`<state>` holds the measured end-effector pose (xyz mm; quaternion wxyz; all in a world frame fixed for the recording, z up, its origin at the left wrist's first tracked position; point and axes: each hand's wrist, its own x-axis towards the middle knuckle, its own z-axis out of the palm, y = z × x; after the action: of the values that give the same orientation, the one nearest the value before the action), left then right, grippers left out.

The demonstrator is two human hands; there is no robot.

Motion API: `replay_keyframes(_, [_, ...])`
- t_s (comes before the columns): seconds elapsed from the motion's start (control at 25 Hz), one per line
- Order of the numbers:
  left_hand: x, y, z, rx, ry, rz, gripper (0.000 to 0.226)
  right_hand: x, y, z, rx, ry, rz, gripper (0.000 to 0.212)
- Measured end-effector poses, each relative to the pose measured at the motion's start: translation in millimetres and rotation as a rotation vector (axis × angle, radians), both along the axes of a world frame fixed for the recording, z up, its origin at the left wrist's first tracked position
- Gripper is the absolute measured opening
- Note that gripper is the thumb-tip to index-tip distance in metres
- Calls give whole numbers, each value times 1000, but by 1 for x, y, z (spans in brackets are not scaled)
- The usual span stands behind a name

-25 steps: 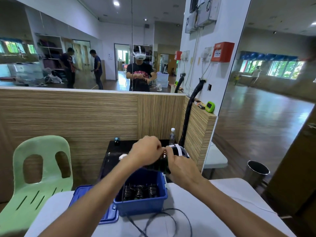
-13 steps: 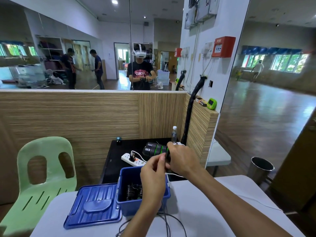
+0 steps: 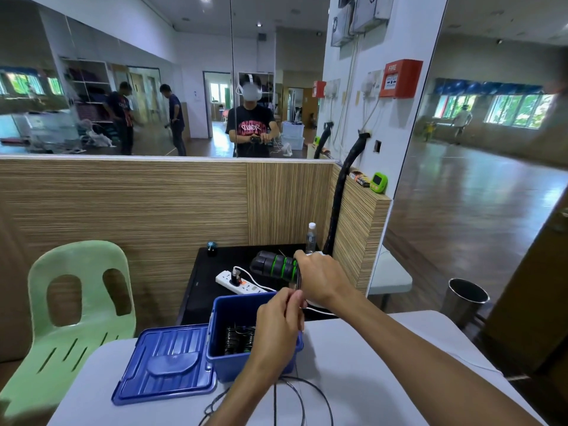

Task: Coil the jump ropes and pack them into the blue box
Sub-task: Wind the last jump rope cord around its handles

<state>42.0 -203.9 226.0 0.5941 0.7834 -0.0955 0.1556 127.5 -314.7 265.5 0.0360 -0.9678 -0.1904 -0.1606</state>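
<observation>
Ribbed black-green handles (image 3: 274, 266), thin cord (image 3: 302, 392)

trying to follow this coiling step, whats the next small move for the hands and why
Probably another wrap: the left hand pinches the cord just below the jump rope handles that the right hand grips, while loose cord lies on the table, so the rope isn't ready for the blue box.

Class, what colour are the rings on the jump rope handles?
Bright green rings on black jump rope handles, head view.
</observation>
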Motion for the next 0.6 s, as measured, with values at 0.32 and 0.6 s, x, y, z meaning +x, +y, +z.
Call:
replay_keyframes(0.32, [17,50,-40,-93,291,-397,36,-17,-3,8,239,111,187,27])
replay_keyframes(0.6, [51,84,-30,-54,337,-315,20,-51,-8,27,223,317,384,31])
